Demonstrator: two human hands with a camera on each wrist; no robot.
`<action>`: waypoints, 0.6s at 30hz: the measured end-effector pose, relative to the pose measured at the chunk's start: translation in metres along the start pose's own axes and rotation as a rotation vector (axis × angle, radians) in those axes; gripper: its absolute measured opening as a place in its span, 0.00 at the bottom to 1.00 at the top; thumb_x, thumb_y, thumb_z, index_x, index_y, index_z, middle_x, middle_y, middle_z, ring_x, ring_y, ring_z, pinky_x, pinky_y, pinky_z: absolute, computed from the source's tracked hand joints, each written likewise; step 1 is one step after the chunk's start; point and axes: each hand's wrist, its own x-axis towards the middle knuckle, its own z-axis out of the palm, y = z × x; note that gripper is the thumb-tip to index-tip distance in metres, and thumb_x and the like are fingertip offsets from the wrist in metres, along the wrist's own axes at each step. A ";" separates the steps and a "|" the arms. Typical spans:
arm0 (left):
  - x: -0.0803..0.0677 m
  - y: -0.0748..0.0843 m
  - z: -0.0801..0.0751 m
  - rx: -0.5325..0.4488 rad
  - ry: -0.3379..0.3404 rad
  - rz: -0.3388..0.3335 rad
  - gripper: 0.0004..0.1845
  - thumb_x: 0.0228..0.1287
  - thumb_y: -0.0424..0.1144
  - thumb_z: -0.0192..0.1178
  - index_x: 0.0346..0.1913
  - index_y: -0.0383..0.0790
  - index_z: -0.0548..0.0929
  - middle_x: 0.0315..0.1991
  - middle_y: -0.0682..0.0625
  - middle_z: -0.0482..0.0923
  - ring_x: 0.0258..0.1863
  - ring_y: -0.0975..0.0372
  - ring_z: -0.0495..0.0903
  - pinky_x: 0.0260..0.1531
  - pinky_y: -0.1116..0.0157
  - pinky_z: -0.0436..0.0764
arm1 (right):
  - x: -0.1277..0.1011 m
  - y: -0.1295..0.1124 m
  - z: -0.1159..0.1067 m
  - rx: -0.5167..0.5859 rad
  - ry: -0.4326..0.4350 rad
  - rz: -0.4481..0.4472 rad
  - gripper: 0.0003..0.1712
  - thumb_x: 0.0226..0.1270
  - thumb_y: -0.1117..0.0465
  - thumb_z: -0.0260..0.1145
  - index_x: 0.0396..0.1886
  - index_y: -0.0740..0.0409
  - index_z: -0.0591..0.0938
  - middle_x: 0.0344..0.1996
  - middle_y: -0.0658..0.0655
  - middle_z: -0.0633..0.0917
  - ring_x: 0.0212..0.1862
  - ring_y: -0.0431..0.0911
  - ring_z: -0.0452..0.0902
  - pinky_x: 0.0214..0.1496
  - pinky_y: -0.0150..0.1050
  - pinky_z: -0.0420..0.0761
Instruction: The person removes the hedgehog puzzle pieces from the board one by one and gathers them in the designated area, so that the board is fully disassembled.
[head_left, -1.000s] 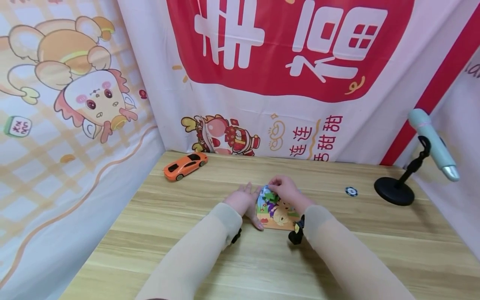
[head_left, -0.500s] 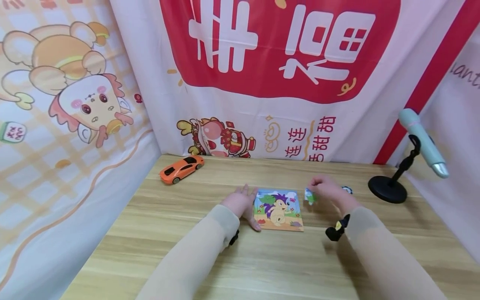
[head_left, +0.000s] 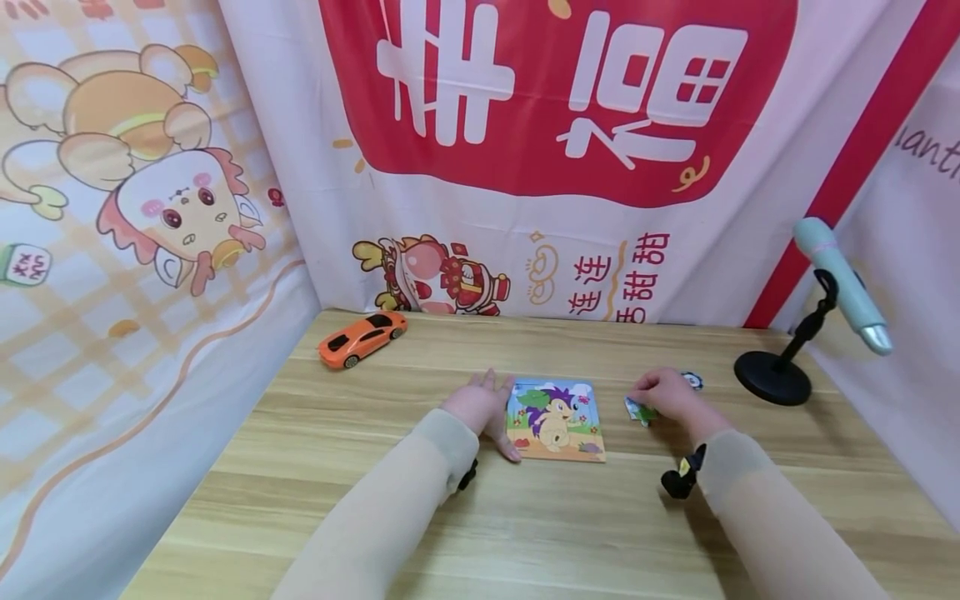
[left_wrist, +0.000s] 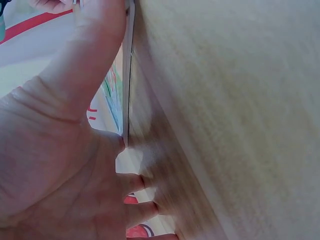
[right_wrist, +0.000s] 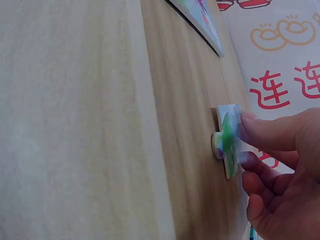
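A square jigsaw puzzle [head_left: 555, 421] with a purple-haired hedgehog picture lies flat on the table. My left hand [head_left: 480, 410] rests at its left edge, fingers spread and straight; in the left wrist view the thumb [left_wrist: 87, 55] runs along the board's side. To the right of the board, my right hand [head_left: 671, 397] pinches a small blue-and-green puzzle piece [head_left: 640, 411] between thumb and finger. The right wrist view shows this puzzle piece [right_wrist: 228, 140] close to the tabletop; whether it touches the wood I cannot tell.
An orange toy car [head_left: 363, 339] stands at the back left. Behind my right hand lies a round poker chip [head_left: 692, 381], partly hidden. A pale green microphone [head_left: 843, 279] on a black stand [head_left: 772, 378] stands at the right. Printed cloth [head_left: 450, 200] hangs along the back edge.
My right hand has moved from the board's upper left to the table on its right, carrying the puzzle piece, then lower. My left hand has stayed at the board's edge.
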 end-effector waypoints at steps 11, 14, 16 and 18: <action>-0.021 0.002 -0.007 0.003 0.021 0.015 0.77 0.23 0.69 0.77 0.80 0.57 0.43 0.80 0.44 0.32 0.77 0.47 0.35 0.68 0.39 0.53 | 0.005 -0.046 -0.004 0.026 -0.019 0.020 0.11 0.72 0.57 0.64 0.46 0.60 0.83 0.43 0.60 0.82 0.46 0.54 0.76 0.48 0.49 0.77; -0.023 0.002 -0.008 0.004 0.026 0.017 0.77 0.24 0.68 0.77 0.80 0.56 0.43 0.80 0.44 0.32 0.77 0.47 0.36 0.67 0.39 0.54 | 0.010 -0.065 0.006 -0.012 -0.012 -0.034 0.11 0.69 0.56 0.67 0.46 0.57 0.84 0.43 0.58 0.82 0.47 0.53 0.76 0.49 0.49 0.78; -0.024 0.002 -0.008 -0.001 0.023 0.026 0.77 0.25 0.68 0.77 0.80 0.56 0.42 0.80 0.43 0.32 0.77 0.46 0.35 0.67 0.39 0.53 | 0.011 -0.078 0.016 -0.027 -0.019 -0.071 0.11 0.68 0.57 0.68 0.46 0.56 0.84 0.43 0.58 0.82 0.46 0.52 0.76 0.48 0.48 0.78; -0.024 0.002 -0.008 -0.006 0.021 0.033 0.76 0.26 0.67 0.77 0.80 0.56 0.42 0.80 0.43 0.32 0.77 0.47 0.35 0.68 0.39 0.53 | 0.010 -0.088 0.028 -0.024 -0.024 -0.100 0.10 0.66 0.59 0.69 0.45 0.56 0.85 0.42 0.58 0.81 0.45 0.52 0.75 0.46 0.47 0.77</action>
